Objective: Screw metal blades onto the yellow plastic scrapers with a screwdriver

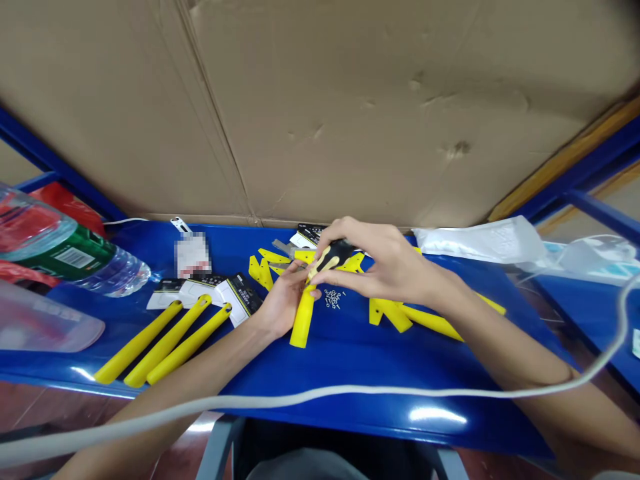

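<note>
My left hand (pixel 281 301) is closed around a yellow plastic handle (pixel 302 321), whose wide end points toward me. In my right hand (pixel 380 257) is a screwdriver (pixel 337 253) with a black and pale yellow grip, held from above against the handle's upper end. Its tip is hidden by my fingers. Just right of the handle lies a small pile of screws (pixel 333 298). Yellow angled pieces with holes (pixel 261 271) lie behind my left hand. More yellow pieces (pixel 395 313) rest under my right forearm.
Three long yellow handles (pixel 165 343) lie side by side at the left, near black-and-white cards (pixel 240 297). A water bottle (pixel 75 250) and a translucent container (pixel 45 320) stand farther left. A white packet (pixel 477 238) lies back right. A white cable (pixel 350 392) crosses the foreground.
</note>
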### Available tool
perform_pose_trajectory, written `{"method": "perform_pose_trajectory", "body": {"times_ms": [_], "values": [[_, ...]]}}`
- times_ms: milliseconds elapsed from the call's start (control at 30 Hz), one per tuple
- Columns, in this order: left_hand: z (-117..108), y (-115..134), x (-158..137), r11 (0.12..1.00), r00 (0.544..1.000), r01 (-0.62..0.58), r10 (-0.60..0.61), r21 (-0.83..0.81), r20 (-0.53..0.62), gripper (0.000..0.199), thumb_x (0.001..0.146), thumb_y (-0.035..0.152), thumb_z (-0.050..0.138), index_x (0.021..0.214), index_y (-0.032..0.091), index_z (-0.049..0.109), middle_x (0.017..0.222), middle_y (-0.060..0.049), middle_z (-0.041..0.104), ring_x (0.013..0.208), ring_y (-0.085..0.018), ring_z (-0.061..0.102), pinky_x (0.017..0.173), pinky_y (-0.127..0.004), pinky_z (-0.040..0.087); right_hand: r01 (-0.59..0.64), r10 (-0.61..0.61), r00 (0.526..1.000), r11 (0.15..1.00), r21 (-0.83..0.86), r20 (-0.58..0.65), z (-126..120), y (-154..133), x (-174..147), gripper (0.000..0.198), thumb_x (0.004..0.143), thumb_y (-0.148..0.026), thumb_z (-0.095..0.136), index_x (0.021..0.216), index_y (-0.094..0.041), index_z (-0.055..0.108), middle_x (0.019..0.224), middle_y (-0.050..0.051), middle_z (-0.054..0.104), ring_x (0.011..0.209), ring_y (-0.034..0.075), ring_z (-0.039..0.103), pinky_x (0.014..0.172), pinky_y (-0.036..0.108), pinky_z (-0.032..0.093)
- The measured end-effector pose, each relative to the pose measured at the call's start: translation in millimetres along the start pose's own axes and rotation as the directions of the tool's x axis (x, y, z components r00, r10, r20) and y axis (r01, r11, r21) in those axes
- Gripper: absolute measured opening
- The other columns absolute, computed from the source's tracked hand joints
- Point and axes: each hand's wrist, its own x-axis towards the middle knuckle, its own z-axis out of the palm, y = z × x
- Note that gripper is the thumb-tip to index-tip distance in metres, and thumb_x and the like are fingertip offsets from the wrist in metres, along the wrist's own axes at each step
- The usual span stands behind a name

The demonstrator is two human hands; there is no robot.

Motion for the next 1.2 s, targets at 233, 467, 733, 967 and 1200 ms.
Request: {"method": "perform_pose_trajectory", "body": {"times_ms": [233, 467, 733, 967, 1200], "values": [[-2.7, -1.4, 2.0, 1.0, 0.999, 0.008, -0.008, -0.005, -0.036, 0.04, 0.074, 0.011, 0.087, 0.102, 0.021, 0.06, 0.092, -0.001, 0.069, 0.064, -0.012, 0.059, 0.062, -0.026, 0.05, 0.008, -0.009, 0.997, 1.0, 0.015, 0.074, 19.5, 8.2, -3.0, 0.027, 0.103, -0.042, 0.075, 0.118, -0.021, 0.066, 0.116, 0.009, 0.077, 0.1, 0.022, 0.074, 0.088, 0.034, 0.057], [1.1, -1.1, -0.2, 1.0, 1.0, 0.009, -0.009, -0.008, -0.011, 0.041, 0.072, 0.011, 0.087, 0.097, 0.022, 0.057, 0.087, 0.0, 0.066, 0.062, -0.011, 0.058, 0.057, -0.024, 0.044, 0.031, -0.031, 0.997, 0.999, -0.004, 0.068, 18.5, 6.5, -3.8, 0.028, 0.103, -0.043, 0.075, 0.119, -0.021, 0.066, 0.116, 0.009, 0.078, 0.101, 0.023, 0.075, 0.09, 0.035, 0.059], [-0.6, -0.9, 0.4, 0.999, 0.999, 0.019, -0.02, -0.038, -0.037, 0.039, 0.074, 0.011, 0.089, 0.099, 0.02, 0.06, 0.095, -0.002, 0.07, 0.068, -0.012, 0.061, 0.059, -0.025, 0.051, -0.002, 0.002, 0.999, 1.0, -0.02, 0.041, 7.2, 0.4, -2.2, 0.027, 0.102, -0.044, 0.076, 0.118, -0.023, 0.067, 0.111, 0.007, 0.078, 0.098, 0.023, 0.074, 0.087, 0.037, 0.059], [0.2, -0.6, 0.5, 0.999, 0.999, 0.028, -0.029, -0.026, -0.033, 0.029, 0.078, 0.008, 0.085, 0.095, 0.018, 0.063, 0.1, -0.005, 0.071, 0.07, -0.012, 0.061, 0.056, -0.024, 0.05, 0.025, -0.025, 1.0, 0.999, -0.044, 0.0, -2.0, -3.0, 0.1, 0.026, 0.101, -0.041, 0.077, 0.117, -0.023, 0.068, 0.108, 0.006, 0.078, 0.093, 0.021, 0.074, 0.083, 0.035, 0.06], [3.5, -1.7, -3.4, 0.996, 0.997, 0.072, -0.074, 0.044, 0.029, 0.032, 0.085, 0.009, 0.083, 0.102, 0.02, 0.06, 0.104, -0.005, 0.067, 0.085, -0.015, 0.069, 0.054, -0.02, 0.049, -0.075, 0.058, 0.992, 0.986, -0.15, -0.115, -33.3, -10.9, -0.2, 0.031, 0.094, -0.046, 0.084, 0.113, -0.025, 0.069, 0.105, 0.006, 0.079, 0.09, 0.024, 0.077, 0.077, 0.039, 0.064]]}}
